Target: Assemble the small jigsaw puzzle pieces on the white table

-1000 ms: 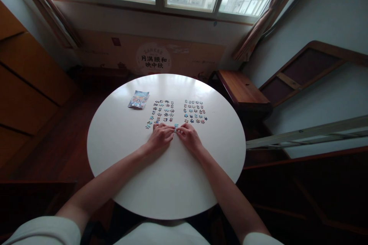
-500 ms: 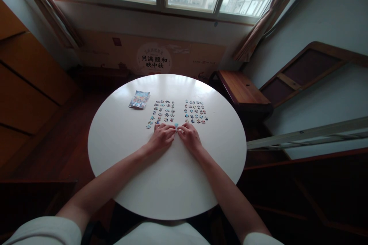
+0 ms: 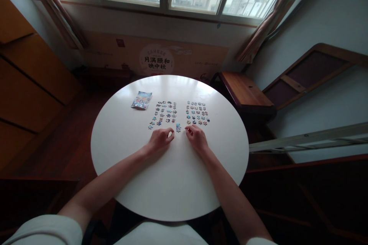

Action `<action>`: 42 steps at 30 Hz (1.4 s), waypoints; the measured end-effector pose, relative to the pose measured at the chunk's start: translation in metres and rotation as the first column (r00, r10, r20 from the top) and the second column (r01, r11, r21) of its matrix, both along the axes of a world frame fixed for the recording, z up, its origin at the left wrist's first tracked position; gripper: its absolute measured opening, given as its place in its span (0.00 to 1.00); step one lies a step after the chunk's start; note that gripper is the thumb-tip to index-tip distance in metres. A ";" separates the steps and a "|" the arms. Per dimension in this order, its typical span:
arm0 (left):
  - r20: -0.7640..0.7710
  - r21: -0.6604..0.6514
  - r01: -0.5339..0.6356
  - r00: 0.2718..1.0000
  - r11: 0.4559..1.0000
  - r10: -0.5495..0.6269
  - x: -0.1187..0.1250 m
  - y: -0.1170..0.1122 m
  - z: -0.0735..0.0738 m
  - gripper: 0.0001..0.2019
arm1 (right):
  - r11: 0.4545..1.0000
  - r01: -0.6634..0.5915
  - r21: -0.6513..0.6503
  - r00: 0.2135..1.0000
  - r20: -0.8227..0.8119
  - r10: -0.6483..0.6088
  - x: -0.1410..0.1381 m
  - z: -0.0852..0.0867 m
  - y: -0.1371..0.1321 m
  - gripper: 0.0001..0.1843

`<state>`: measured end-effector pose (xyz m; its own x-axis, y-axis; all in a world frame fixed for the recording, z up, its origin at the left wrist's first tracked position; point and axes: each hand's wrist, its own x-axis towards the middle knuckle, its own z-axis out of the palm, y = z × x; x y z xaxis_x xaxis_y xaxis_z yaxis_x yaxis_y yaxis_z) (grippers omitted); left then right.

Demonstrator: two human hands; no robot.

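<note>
A small joined strip of puzzle pieces [image 3: 178,128] lies on the white round table [image 3: 172,183], between my two hands. My left hand [image 3: 161,138] rests just left of the strip, apart from it; its thumb and index finger curl into a ring with nothing visible between the tips. To the right, my right hand [image 3: 196,136] is also apart from the strip, fingers curled and tips drawn together, with no piece showing in them. Beyond the left hand, loose jigsaw pieces [image 3: 162,115] lie in rough rows. A second group of loose pieces [image 3: 200,113] lies beyond the right hand.
A printed puzzle packet [image 3: 142,100] lies toward the table's far left. Past the table stand a low wooden bench [image 3: 244,90] at the right and a printed panel [image 3: 184,55] below the window. An orange-brown cabinet [image 3: 31,69] is on the left.
Both hands have let go of the small puzzle strip and drawn apart, left hand leftward and right hand rightward. The strip now lies uncovered on the table. The view has shifted slightly.
</note>
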<state>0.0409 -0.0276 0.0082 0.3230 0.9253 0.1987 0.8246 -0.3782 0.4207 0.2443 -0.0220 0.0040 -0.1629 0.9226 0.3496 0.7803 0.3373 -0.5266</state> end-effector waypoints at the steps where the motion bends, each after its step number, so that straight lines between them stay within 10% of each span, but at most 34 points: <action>1: -0.016 -0.002 0.010 1.000 1.000 -0.010 0.000 0.000 0.000 0.13 | 1.000 -0.009 -0.014 1.000 0.000 0.009 0.002 -0.001 0.001 0.10; 42: -0.127 0.015 -0.060 0.990 0.998 0.061 0.003 -0.001 0.001 0.17 | 0.998 -0.038 -0.049 0.998 -0.042 0.036 0.003 -0.004 0.004 0.08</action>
<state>0.0434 -0.0291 0.0097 0.2900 0.9418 0.1701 0.8925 -0.3303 0.3072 0.2476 -0.0180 0.0005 -0.1834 0.9328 0.3102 0.7453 0.3377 -0.5749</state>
